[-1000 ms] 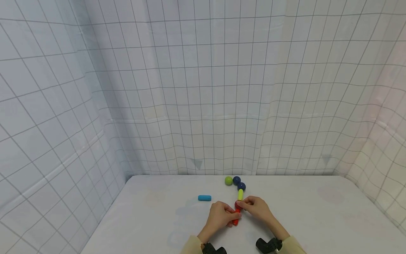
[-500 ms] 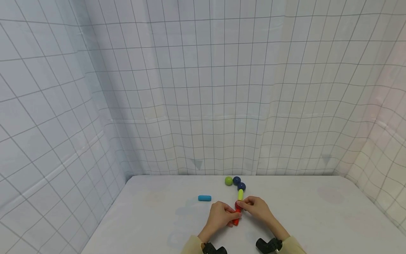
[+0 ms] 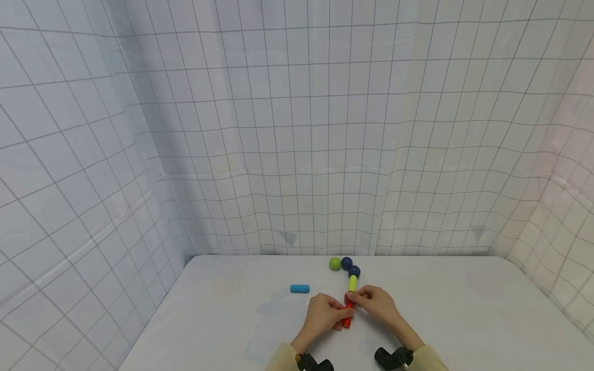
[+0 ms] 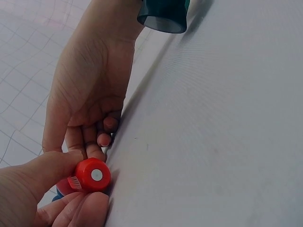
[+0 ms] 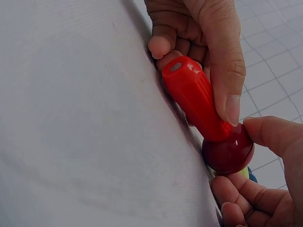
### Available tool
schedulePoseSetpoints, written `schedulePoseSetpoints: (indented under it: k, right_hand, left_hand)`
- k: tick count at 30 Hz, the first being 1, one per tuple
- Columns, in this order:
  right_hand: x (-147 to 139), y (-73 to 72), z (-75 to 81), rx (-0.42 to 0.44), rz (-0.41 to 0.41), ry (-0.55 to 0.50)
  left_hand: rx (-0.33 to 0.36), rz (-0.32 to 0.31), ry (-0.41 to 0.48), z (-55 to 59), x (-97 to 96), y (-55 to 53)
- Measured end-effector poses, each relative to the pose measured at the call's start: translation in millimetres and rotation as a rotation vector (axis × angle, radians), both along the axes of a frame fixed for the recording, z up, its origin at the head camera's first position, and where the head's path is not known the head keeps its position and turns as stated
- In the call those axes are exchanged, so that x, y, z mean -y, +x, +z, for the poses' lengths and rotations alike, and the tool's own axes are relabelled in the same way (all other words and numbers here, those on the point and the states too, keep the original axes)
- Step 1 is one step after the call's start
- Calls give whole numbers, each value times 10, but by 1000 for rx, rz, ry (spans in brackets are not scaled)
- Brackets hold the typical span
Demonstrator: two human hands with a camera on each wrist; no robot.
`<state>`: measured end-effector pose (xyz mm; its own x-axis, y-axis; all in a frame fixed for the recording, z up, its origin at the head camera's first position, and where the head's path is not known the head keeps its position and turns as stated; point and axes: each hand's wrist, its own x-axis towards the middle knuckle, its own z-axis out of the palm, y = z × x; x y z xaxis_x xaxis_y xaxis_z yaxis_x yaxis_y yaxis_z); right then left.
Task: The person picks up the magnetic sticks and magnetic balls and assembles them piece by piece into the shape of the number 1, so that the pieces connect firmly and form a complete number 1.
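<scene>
The white table [image 3: 223, 319] bears a blue rod [image 3: 299, 289] and, seemingly, a ball-and-rod chain [image 3: 352, 283].

Head view: far back, forward-down. Wrist views: close, both share red rod [image 5: 193, 97].

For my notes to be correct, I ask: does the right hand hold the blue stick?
No, the right hand pinches the dark red ball, while the blue stick lies apart on the white table.
</scene>
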<state>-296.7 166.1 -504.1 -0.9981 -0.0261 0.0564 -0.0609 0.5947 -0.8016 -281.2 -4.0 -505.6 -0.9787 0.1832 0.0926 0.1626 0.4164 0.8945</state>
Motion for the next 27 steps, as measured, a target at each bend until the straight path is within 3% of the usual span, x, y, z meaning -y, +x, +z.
schedulePoseSetpoints:
  k: [27]
  right_hand:
    - [-11, 5, -7, -9, 4, -17]
  left_hand:
    - [-4, -28, 40, -5, -4, 23]
